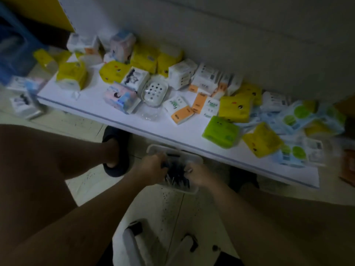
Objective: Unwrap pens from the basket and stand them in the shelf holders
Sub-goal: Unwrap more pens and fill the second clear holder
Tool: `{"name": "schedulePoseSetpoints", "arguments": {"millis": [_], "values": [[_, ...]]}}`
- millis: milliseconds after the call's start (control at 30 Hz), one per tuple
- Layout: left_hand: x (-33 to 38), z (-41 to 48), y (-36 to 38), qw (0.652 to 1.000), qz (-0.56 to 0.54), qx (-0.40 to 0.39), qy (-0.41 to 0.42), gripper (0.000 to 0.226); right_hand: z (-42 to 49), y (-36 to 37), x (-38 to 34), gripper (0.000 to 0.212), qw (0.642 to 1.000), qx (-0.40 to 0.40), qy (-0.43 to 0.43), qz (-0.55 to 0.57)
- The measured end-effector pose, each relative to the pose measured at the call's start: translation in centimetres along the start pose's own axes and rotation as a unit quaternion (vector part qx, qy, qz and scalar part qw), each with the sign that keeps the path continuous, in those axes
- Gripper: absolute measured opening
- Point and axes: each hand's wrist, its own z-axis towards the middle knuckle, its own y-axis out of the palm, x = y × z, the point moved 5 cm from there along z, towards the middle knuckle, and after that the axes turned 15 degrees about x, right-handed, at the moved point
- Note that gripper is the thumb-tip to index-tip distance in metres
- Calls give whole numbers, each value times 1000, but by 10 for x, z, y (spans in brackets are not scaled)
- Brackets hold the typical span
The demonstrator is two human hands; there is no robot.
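A clear plastic basket (pixel 153 148) sits on the floor below the shelf's front edge. Dark pens (pixel 177 176) lie bundled inside it. My left hand (pixel 150 168) reaches into the basket from the left, its fingers closed around the dark pens. My right hand (pixel 198 174) comes in from the right and grips the same bundle. The picture is dim and blurred, so any wrapping on the pens cannot be made out. No pen holders are in view.
A low white shelf (pixel 90 101) runs diagonally, strewn with several tissue packs (pixel 72 74) and a white soap dish (pixel 154 91). My knees and a foot in a dark slipper (pixel 115 152) flank the basket. A stool frame (pixel 132 242) stands below.
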Motion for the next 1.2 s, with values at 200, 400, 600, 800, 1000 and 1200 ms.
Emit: {"name": "schedulePoseSetpoints", "arguments": {"millis": [200, 400, 600, 800, 1000, 1200], "values": [[-34, 16, 21, 997, -14, -27, -69, 22, 56, 59, 5, 31, 998, -57, 16, -19], [-56, 15, 40, 990, -17, -64, -126, 29, 91, 88, 4, 31, 996, -54, 67, -2], [-52, 17, 37, 989, -34, -68, -127, 30, 102, 104, 16, 24, 995, -74, 56, -27], [-55, 16, 32, 988, -35, -54, -141, 28, 100, 93, 19, 40, 992, -61, 87, 69], [-51, 16, 66, 986, -57, -87, -134, 26, 83, 71, 28, 35, 985, -8, 101, 141], [-55, 29, 102, 983, -17, -140, -117, 28, 64, 37, 43, 15, 967, 105, 127, 192]]}}
